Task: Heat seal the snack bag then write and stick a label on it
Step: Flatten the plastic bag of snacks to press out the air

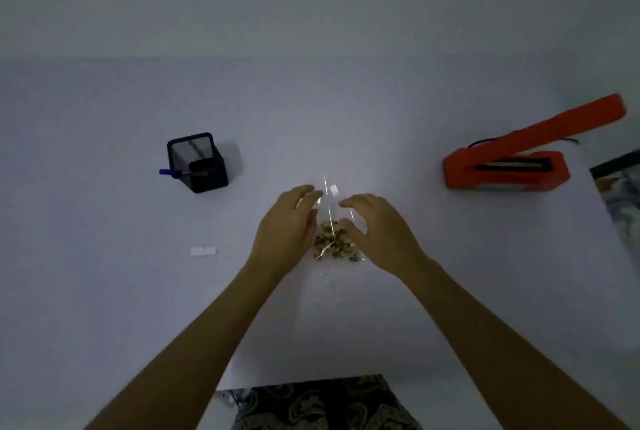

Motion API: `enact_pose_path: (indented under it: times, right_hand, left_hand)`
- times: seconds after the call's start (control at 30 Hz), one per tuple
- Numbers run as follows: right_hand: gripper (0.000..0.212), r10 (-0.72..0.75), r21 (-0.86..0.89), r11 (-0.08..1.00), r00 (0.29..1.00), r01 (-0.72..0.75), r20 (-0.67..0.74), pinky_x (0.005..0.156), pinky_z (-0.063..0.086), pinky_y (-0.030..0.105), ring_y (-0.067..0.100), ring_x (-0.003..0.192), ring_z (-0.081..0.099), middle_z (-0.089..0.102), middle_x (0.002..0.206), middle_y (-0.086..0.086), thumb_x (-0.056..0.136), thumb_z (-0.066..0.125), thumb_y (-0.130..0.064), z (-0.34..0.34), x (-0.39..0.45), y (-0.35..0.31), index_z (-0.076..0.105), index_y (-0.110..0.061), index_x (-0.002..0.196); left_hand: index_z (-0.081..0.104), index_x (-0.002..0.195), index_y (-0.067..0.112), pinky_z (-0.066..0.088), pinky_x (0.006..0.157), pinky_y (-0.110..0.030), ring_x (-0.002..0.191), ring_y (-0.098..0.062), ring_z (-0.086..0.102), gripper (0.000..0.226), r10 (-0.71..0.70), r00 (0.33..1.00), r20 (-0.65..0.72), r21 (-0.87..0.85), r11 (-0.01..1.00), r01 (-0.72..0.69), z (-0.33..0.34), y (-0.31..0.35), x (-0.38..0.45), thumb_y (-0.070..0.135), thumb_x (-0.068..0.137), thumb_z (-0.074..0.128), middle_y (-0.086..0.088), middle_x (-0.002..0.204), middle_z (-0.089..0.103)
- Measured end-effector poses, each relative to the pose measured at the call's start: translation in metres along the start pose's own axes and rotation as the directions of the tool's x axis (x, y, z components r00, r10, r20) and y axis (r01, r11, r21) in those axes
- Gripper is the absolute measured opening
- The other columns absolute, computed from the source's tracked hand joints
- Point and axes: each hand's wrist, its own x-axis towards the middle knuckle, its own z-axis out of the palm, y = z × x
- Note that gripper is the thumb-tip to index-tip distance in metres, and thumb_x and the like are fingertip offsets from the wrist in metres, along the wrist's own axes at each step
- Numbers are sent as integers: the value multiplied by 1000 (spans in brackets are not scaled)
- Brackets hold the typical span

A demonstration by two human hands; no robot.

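Clear glossy plastic snack bag [333,218], smooth orange plastic heat sealer [505,166], black mesh pen holder [197,162], matt white table [104,291]

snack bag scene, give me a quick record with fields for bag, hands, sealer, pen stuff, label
bag: clear snack bag lying on the white table, nuts inside
left hand: on the bag's left side, fingers curved
right hand: on the bag's right side, fingers curved
grip: cannot tell whether either hand pinches the film
sealer: orange heat sealer at right, arm raised
pen holder: black, at left, blue pen sticking out
label: white, lying left of the bag
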Motion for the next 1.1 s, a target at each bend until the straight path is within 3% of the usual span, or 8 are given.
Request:
enact_pose_path:
  times: [0.1,0.2,0.3,0.43,0.6,0.77,0.97,1.1]
  right_hand:
    - [23,-72,-33,997,997,74,35,86,49,40,24,100,59,66,114,1,92,55,-20,20,6,6,65,-14,112]
    - [28,-94,-111,989,995,98,46,82,50,41,26,97,60,67,111,3,89,46,-22,38,7,12,68,-11,103]
    - [36,-99,-139,985,995,101,25,86,50,40,26,103,60,67,113,4,87,41,-25,45,13,19,68,-10,106]
    - [27,-111,-150,982,992,119,62,89,49,40,26,106,58,66,115,6,88,51,-18,55,20,27,67,-10,108]
    - [21,-72,-211,973,994,89,88,92,44,40,24,109,57,65,118,5,89,57,-24,62,22,39,68,-14,104]
    - [27,-68,-242,966,994,88,90,89,43,38,22,103,59,66,114,2,91,46,-32,64,21,46,66,-16,100]
    - [27,-138,-201,968,988,150,71,93,44,40,21,100,61,68,108,1,93,44,-22,69,26,42,67,-14,103]
    - [30,-148,-216,964,988,156,53,106,33,46,20,104,60,67,114,0,96,42,-25,68,26,62,68,-13,107]
  left_hand:
    - [62,115,2,56,77,-37,102,-31,63,33,32,999,28,-30,999,-31,22,4,-7,14,87,49,-16,116,64]
    - [60,118,2,55,82,-35,103,-28,63,39,12,997,82,-60,998,-7,44,-2,-17,18,87,41,-14,116,64]
    - [56,124,3,52,90,-34,109,-25,59,37,-11,995,96,-63,998,17,59,-12,-20,11,88,49,-12,122,62]
    - [52,128,0,45,97,-33,111,-26,58,41,-25,995,99,-41,999,29,74,-17,-20,7,88,59,-15,126,60]
    - [53,126,2,47,97,-41,109,-25,60,38,-4,995,99,4,1000,3,84,-25,-19,15,91,48,-13,122,62]
    - [62,118,5,44,100,-42,107,-25,61,35,9,994,112,76,997,-18,88,-30,-20,20,93,41,-12,119,64]
    - [62,120,6,40,103,-43,108,-23,60,35,-4,993,118,63,998,-3,92,-32,-20,19,93,43,-11,119,63]
    - [60,122,6,37,106,-43,111,-22,58,37,-3,990,141,85,996,-9,91,-34,-22,20,95,39,-10,122,62]
